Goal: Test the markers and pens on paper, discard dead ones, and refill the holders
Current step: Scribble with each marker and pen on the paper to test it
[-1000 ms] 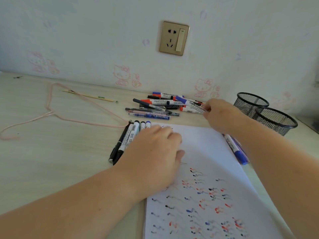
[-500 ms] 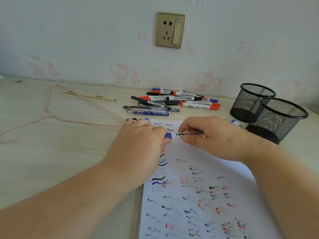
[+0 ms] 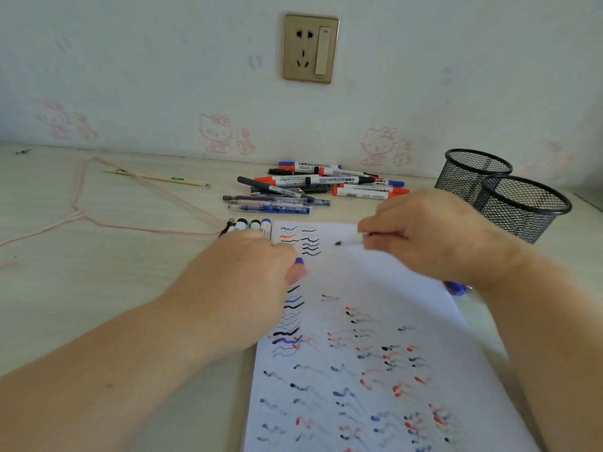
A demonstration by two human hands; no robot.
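Pinching an uncapped marker [image 3: 350, 242], the right hand [image 3: 434, 236] holds it low over the top of the paper [image 3: 375, 288], long axis roughly level, dark tip pointing left. The left hand [image 3: 241, 282] is closed on what looks like its blue cap [image 3: 299, 261], though blur hides most of it. Brushing wet squiggles [image 3: 301, 239] nearby could smear them.

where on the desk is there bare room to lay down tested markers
Free: the desk left of the paper, below the pink cord; also the left back corner behind the cord. Crowded: the marker pile by the wall, the row of markers at the paper's top-left corner, and the two mesh holders on the right.
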